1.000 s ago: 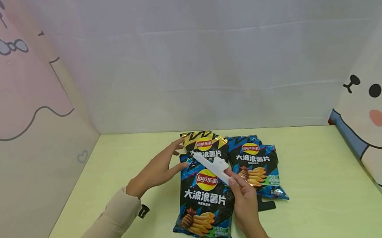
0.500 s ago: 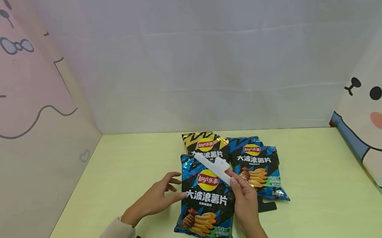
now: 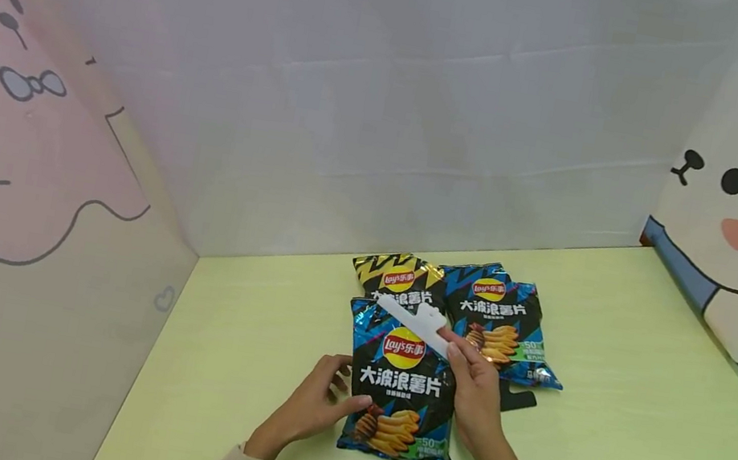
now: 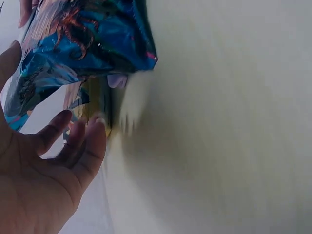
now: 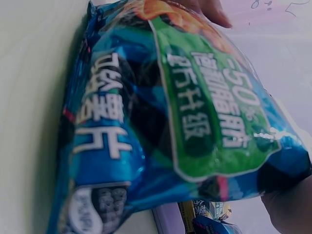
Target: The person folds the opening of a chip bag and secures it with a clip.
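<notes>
In the head view a blue and black chip bag (image 3: 394, 397) stands in front of me, a white bag clip (image 3: 413, 324) slanting across its upper right part. My right hand (image 3: 476, 394) pinches the clip's lower right end at the bag's right edge. At the bag's lower left edge is my left hand (image 3: 314, 404), its thumb over the front and its fingers beside the edge. The left wrist view shows the fingers (image 4: 95, 141) of that hand loosely bent and apart from the bag (image 4: 83, 53). Most of the right hand is hidden in the right wrist view.
Behind are a yellow and black chip bag (image 3: 398, 274) and another blue chip bag (image 3: 503, 326). A dark flat notched piece (image 3: 518, 400) lies right of my right hand. A lavender thing (image 5: 168, 219) shows partly beneath the front bag. A pale wall (image 3: 383, 143) rises behind the table.
My left hand has moved down along the bag's left side, from near its top to its lower edge. The right hand keeps its hold on the clip, almost unmoved.
</notes>
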{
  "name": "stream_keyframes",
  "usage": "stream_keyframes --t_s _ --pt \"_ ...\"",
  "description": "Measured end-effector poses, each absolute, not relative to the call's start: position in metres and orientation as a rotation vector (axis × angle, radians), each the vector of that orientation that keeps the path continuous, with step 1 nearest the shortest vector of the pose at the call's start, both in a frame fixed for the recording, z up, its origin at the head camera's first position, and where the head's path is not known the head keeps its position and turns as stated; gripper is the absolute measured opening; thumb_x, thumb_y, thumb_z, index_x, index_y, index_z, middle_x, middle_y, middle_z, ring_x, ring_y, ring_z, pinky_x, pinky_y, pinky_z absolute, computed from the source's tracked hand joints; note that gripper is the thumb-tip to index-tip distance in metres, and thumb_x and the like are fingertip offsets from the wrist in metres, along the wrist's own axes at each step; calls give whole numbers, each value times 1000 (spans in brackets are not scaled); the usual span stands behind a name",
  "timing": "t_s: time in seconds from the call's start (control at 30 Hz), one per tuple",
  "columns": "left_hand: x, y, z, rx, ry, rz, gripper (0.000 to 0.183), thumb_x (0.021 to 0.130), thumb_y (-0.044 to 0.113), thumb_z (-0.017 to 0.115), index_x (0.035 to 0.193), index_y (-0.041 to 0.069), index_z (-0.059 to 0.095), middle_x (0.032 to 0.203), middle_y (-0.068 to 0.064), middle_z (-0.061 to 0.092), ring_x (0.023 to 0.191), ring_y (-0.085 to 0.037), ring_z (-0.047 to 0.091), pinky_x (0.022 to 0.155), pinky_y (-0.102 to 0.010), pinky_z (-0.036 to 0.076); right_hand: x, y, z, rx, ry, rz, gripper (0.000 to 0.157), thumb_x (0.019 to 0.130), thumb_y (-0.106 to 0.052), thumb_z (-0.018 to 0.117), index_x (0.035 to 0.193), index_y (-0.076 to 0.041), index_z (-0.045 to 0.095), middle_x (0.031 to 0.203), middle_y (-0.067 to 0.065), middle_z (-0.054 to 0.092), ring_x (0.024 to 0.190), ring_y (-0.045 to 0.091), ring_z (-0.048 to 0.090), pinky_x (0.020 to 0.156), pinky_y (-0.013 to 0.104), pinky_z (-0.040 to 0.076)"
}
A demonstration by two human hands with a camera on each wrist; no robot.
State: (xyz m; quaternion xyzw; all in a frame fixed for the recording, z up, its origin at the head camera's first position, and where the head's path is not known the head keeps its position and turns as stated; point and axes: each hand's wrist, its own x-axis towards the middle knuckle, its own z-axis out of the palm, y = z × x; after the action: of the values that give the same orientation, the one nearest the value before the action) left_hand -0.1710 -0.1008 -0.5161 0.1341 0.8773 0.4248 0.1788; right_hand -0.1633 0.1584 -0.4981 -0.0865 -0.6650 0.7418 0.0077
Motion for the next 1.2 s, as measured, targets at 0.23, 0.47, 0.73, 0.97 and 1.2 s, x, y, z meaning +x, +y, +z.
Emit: stream_keyframes --t_s 0.23,0.47,0.73,0.97,1.2 --pt "-164 -99 -522 412 2343 1231 67 94 53 65 143 13 43 102 -3 71 83 -8 62 74 -23 52 -164 158 -497 -268 -2061 2341 42 108 -28 46 144 -8 56 149 8 53 122 20 55 96 17 52" --pt "-162 -97 -524 420 2308 1231 79 91 57 67 152 18 36 111 -4 72 86 -8 63 72 -23 54 -164 156 -496 -286 -2061 2339 42 108 -29 47 144 -10 56 148 7 53 124 22 55 97 18 53" --pt "-159 -96 -527 439 2285 1255 79 92 54 68 154 20 35 119 -6 70 87 -9 63 70 -23 55 -166 155 -497 -274 -2089 2317 41 108 -26 46 143 -6 56 148 8 53 124 21 50 95 10 48" --pt "-156 -98 -526 453 2286 1278 75 94 50 66 155 20 34 125 -9 70 89 -8 66 74 -21 55 -165 152 -494 -266 -2079 2328 42 108 -29 47 143 -9 56 149 9 52 125 26 50 98 16 50" --pt "-155 -99 -523 417 2286 1286 76 94 53 65 156 23 32 129 -9 67 86 -11 65 65 -23 56 -166 150 -490 -265 -2078 2325 43 109 -30 45 144 -8 55 149 11 51 124 27 51 95 15 51"
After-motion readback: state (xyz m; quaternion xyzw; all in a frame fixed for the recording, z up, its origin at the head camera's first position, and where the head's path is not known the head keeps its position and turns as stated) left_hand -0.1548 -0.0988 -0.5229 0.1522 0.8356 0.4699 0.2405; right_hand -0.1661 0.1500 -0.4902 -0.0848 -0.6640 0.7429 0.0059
